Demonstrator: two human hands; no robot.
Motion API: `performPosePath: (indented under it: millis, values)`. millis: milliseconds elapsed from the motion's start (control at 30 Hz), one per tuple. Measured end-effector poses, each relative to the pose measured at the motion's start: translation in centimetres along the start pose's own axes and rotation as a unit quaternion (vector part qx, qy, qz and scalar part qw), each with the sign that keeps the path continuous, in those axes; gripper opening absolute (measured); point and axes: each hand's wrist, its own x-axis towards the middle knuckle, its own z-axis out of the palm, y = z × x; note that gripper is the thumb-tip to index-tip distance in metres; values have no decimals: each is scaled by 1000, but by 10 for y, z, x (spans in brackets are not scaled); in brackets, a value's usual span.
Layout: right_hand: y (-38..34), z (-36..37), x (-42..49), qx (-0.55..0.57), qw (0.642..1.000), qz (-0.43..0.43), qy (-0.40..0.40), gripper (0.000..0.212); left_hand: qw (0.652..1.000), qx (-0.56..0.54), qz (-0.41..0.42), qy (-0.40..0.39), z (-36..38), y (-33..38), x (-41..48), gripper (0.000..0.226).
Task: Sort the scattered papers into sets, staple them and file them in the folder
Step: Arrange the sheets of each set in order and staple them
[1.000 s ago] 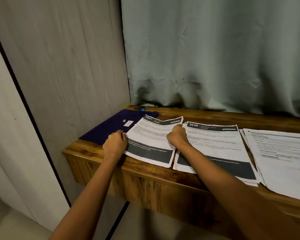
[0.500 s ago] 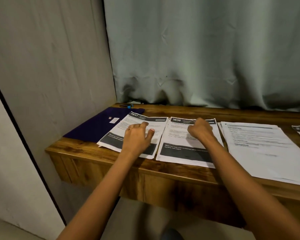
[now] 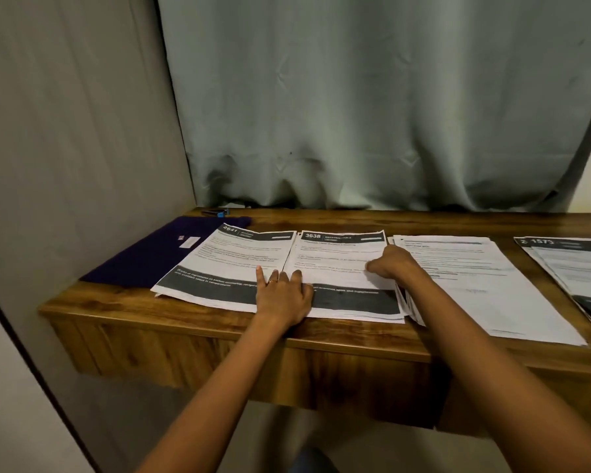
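Four sets of papers lie in a row on the wooden desk [image 3: 191, 322]. The 2641 set [image 3: 226, 264] is leftmost and partly overlaps the purple folder [image 3: 140, 257]. Beside it lies the 3638 set [image 3: 335, 261]. My left hand [image 3: 282, 297] presses flat with straight fingers on the seam between these two sets. My right hand [image 3: 394, 264] is curled at the right edge of the 3638 set, where the sheet edges fan out under my wrist; its fingertips are hidden. A small blue and black stapler [image 3: 215, 211] lies at the back left by the curtain.
A stack of plain white sheets [image 3: 478, 278] lies right of my right hand, and a 1573 set [image 3: 574, 264] reaches the frame's right edge. A wall closes the left side and a grey curtain [image 3: 372, 114] hangs behind the desk.
My left hand has moved right from the 2641 set's left edge onto the seam and flattened. My right hand has shifted to the right edge of the 3638 set. The view has panned right.
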Motion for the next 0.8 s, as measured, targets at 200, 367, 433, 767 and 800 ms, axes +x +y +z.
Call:
performPosePath:
  millis: [200, 367, 433, 767, 800]
  values:
    - [-1, -10, 5, 74, 997, 9, -11, 51, 1000, 14, 3, 22, 5, 5, 0, 52]
    - [-1, -11, 5, 60, 998, 15, -24, 56, 999, 16, 5, 37, 6, 5, 0, 49]
    - [-1, -11, 3, 57, 998, 19, -28, 54, 999, 17, 7, 37, 6, 5, 1, 49]
    - [1, -7, 3, 120, 992, 37, -13, 45, 999, 13, 17, 42, 8, 5, 1, 46]
    - [1, -7, 4, 145, 988, 41, -18, 46, 999, 10, 18, 43, 9, 4, 2, 45]
